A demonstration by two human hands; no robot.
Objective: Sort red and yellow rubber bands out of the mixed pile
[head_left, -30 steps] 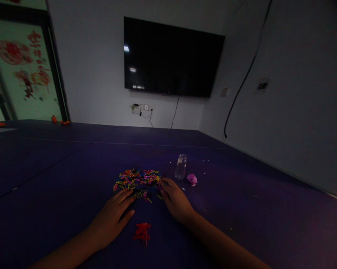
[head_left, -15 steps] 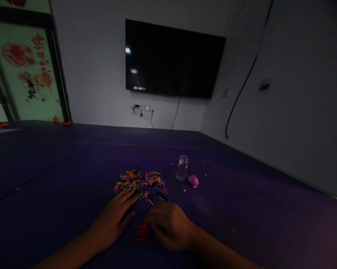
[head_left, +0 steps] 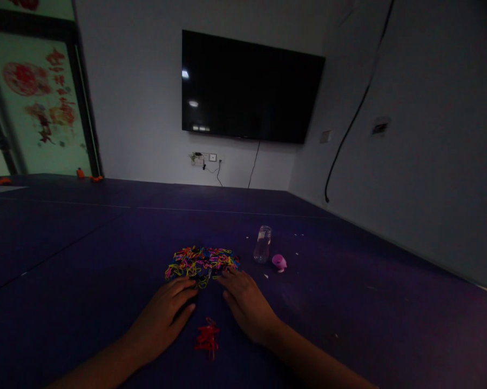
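Note:
A loose heap of multicoloured clips [head_left: 203,260], shaped like small safety pins or paper clips, lies on the purple tabletop. My left hand [head_left: 164,313] rests flat at the heap's near left edge, its fingers stretched out. At the near right edge, my right hand [head_left: 247,305] reaches its fingertips to the clips, fingers extended and nothing visibly held. Between my wrists, closer to me, sits a small separate pile of red clips [head_left: 207,337].
Right of the heap stands a clear bottle [head_left: 262,246] without a lid. Beside it lies a pink cap-like piece [head_left: 279,262]. Small white scraps [head_left: 266,276] dot the purple surface [head_left: 349,302]. A television [head_left: 251,86] hangs on the far wall.
My right hand has left the red pile, moved up to the multicoloured heap and opened its fingers. Another red clip now shows atop the red pile. My left hand stays put.

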